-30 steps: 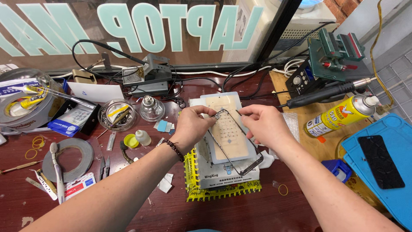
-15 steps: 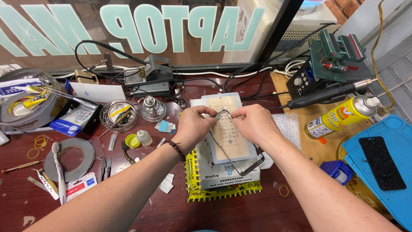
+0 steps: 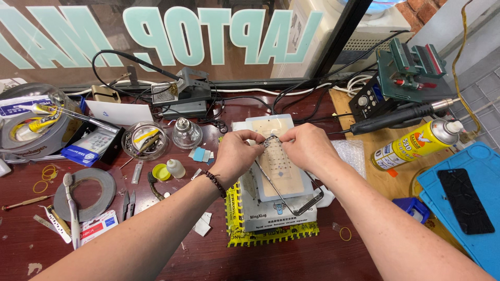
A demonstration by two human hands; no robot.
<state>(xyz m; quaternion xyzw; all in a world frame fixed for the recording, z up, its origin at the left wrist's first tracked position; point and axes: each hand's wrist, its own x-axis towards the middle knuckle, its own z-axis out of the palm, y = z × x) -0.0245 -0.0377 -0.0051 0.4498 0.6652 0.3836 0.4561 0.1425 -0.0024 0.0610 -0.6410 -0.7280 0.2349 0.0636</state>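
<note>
At a cluttered repair worktop (image 3: pixel 323 260) of dark reddish wood, a person's left hand (image 3: pixel 235 154) and right hand (image 3: pixel 307 147) meet above a pale perforated plate (image 3: pixel 278 169), each pinching one end of a small metal part (image 3: pixel 271 140) between thumb and fingertips. The part is held just over the plate, which rests on a grey block and a yellow toothed mat (image 3: pixel 260 234). A beaded bracelet (image 3: pixel 214 182) circles the left wrist. To the left lie a roll of grey tape (image 3: pixel 86 193), a toothbrush (image 3: pixel 70 208), a glass dish (image 3: pixel 144 140) of small tools and a clear glass bell (image 3: pixel 186 133). To the right, a yellow spray can (image 3: pixel 414 145) lies on its side near a blue mat (image 3: pixel 469 208) carrying a dark phone panel (image 3: pixel 465 200). A green vise (image 3: pixel 411 65) stands at the back right, beside tangled black cables. Behind the worktop runs a shop window (image 3: pixel 156 41) with large pale lettering.
</note>
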